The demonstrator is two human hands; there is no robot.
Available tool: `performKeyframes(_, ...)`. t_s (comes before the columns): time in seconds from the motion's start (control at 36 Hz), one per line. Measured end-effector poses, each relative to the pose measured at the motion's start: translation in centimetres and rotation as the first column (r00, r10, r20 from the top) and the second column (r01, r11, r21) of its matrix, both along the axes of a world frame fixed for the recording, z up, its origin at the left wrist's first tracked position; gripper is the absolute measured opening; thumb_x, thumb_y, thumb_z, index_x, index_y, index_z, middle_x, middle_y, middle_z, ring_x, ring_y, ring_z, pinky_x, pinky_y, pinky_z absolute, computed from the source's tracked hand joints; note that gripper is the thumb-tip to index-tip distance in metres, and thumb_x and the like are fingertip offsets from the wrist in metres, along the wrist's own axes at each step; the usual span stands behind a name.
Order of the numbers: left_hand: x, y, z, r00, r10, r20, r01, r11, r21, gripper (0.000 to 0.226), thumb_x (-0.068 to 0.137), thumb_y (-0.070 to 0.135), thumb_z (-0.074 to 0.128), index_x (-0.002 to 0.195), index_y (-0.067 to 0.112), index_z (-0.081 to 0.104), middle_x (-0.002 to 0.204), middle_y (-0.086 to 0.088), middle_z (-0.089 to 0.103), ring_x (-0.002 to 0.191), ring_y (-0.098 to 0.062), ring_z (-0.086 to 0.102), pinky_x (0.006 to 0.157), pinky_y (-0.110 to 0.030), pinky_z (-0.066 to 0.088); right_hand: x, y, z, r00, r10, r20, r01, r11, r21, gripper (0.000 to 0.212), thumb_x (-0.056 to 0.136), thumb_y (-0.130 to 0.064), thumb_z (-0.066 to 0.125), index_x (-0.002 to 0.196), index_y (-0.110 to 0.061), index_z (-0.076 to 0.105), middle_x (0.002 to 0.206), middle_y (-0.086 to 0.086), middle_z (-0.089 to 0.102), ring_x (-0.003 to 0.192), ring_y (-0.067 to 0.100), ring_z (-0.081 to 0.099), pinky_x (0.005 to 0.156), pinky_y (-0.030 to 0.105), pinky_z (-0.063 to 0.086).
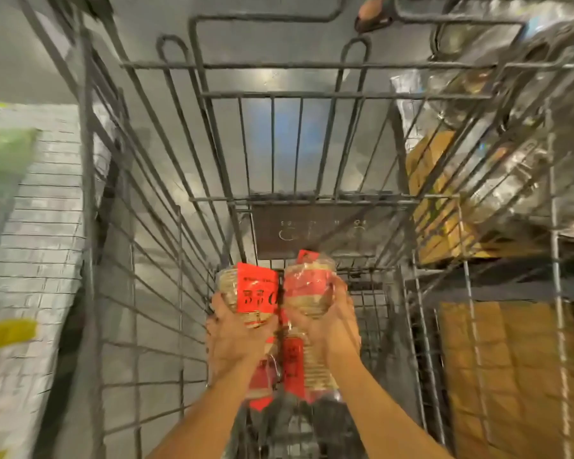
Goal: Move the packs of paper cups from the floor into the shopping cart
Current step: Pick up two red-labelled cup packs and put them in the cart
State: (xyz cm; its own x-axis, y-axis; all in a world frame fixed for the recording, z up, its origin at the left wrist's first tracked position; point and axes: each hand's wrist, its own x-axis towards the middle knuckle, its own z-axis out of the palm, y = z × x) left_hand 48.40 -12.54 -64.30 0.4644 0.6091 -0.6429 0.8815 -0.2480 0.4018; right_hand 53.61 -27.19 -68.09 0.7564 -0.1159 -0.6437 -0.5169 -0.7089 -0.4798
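Observation:
I look down into a grey wire shopping cart (186, 180). My left hand (234, 336) grips one clear-wrapped pack of paper cups (249, 289) with a red label. My right hand (328, 323) grips a second pack (307, 286) right beside it. Both packs are held inside the cart basket, touching each other. Under my hands lie more packs of paper cups (295, 362) with red labels, resting in the cart. Their far ends are hidden by my wrists.
Cardboard boxes (511, 376) stand outside the cart on the right, with shiny plastic-wrapped goods (517, 77) above them. A white woven sack (34, 226) lies on the left. The grey floor (279, 134) shows through the cart bars. A person's foot (371, 11) is at the top.

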Motion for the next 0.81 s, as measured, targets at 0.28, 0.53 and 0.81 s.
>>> performKeyframes(0.28, 1.2, 0.1, 3.6, 0.995, -0.095, -0.025, 0.096, 0.994, 0.045, 0.091, 0.059, 0.06, 0.081, 0.134, 0.029, 0.04, 0.134, -0.008, 0.049, 0.125, -0.032, 0.045, 0.097, -0.046, 0.045, 0.7, -1.3, 5.1, 0.985, 0.168, -0.043, -0.167, 0.986, 0.025, 0.12, 0.065, -0.071, 0.08, 0.159, -0.026, 0.019, 0.161, 0.001, 0.032, 0.151, 0.025, 0.028, 0.12, 0.047, 0.034)
performKeyframes(0.53, 6.1, 0.1, 22.0, 0.644, -0.764, 0.033, 0.756, 0.642, 0.128, 0.083, 0.058, 0.071, 0.051, 0.128, 0.026, 0.055, 0.122, -0.002, 0.059, 0.113, -0.023, 0.057, 0.09, -0.038, 0.05, 4.2, -5.1, 24.1, 0.881, 0.47, -0.059, -0.473, 0.87, -0.138, 0.068, 0.087, -0.062, 0.061, 0.138, -0.019, 0.047, 0.129, 0.006, 0.061, 0.115, 0.031, 0.062, 0.09, 0.044, 0.055)
performKeyframes(0.81, 4.8, -4.5, 44.9, 0.199, -0.98, 0.028, 0.884, 0.192, 0.426, 0.046, 0.089, 0.046, 0.059, 0.13, 0.027, 0.051, 0.127, 0.001, 0.057, 0.112, -0.021, 0.057, 0.083, -0.032, 0.048, 1.0, -11.0, 48.4, 0.836, 0.518, 0.178, -0.422, 0.816, -0.395, 0.057, 0.096, -0.056, 0.056, 0.141, -0.02, 0.05, 0.13, 0.008, 0.062, 0.117, 0.032, 0.062, 0.093, 0.046, 0.054)
